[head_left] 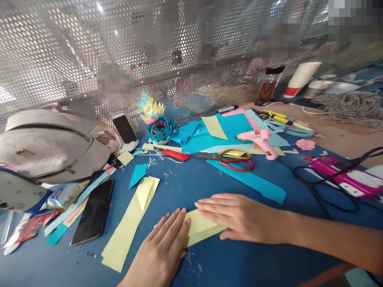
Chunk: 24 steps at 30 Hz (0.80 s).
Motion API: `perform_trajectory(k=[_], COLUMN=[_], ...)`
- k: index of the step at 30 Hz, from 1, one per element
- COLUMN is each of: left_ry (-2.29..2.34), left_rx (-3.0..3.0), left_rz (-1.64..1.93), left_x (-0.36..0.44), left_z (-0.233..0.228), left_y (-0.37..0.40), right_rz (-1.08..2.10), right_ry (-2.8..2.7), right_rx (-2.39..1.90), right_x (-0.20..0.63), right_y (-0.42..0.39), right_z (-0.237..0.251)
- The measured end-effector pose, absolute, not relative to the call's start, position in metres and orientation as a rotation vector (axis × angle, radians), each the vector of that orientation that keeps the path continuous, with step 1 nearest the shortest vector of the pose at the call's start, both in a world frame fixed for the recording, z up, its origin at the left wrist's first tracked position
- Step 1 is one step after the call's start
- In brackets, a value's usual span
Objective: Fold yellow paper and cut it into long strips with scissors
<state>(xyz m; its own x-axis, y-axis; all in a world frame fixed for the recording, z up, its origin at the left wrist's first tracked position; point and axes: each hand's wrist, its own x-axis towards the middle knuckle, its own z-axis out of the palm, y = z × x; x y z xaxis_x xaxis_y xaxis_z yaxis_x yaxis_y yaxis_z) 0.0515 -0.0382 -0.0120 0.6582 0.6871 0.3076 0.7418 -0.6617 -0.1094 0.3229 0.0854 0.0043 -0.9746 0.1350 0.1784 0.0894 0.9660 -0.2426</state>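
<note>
Single head-worn view, looking forward and down over the blue table (209, 187) from close above its near edge. The near field lies just below the lens; a perforated metal screen (89, 48) closes the far side.

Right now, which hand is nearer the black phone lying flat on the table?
Left. The left hand presses the yellow paper just right of the black phone; the right hand lies farther right, on the paper's other side.

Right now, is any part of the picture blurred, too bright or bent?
Head view: the hands pressing the yellow paper are sharp; the perforated metal screen shows bright glare and pixelated patches; lines curve toward the edges, as with a wide lens; the grey cord pile looks soft.
</note>
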Motion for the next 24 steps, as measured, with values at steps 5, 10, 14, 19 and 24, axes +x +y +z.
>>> perform_trajectory(k=[5,10,14,19,24], left_ry=[-1.174,-1.249,-1.272,-1.237,-1.254], left_rx=[-2.751,-2.930,-2.960,-2.961,-2.998], left_rz=[-0.469,-0.511,-0.609,-0.715,-0.705], left_x=[0.045,0.035,0.030,0.029,0.028], left_z=[-0.015,-0.016,-0.020,-0.023,-0.026], left_y=[-0.037,-0.037,-0.037,-0.036,-0.037], right_rz=[0.439,0.438,0.451,0.470,0.470], right_ry=[-2.972,-2.953,-2.915,-2.913,-2.931], right_rx=[-0.103,-0.072,-0.063,-0.069,-0.068], right_x=[0.324,0.326,0.328,0.328,0.328], right_y=[0.095,0.096,0.095,0.096,0.096], right_z=[0.004,0.003,0.004,0.005,0.006])
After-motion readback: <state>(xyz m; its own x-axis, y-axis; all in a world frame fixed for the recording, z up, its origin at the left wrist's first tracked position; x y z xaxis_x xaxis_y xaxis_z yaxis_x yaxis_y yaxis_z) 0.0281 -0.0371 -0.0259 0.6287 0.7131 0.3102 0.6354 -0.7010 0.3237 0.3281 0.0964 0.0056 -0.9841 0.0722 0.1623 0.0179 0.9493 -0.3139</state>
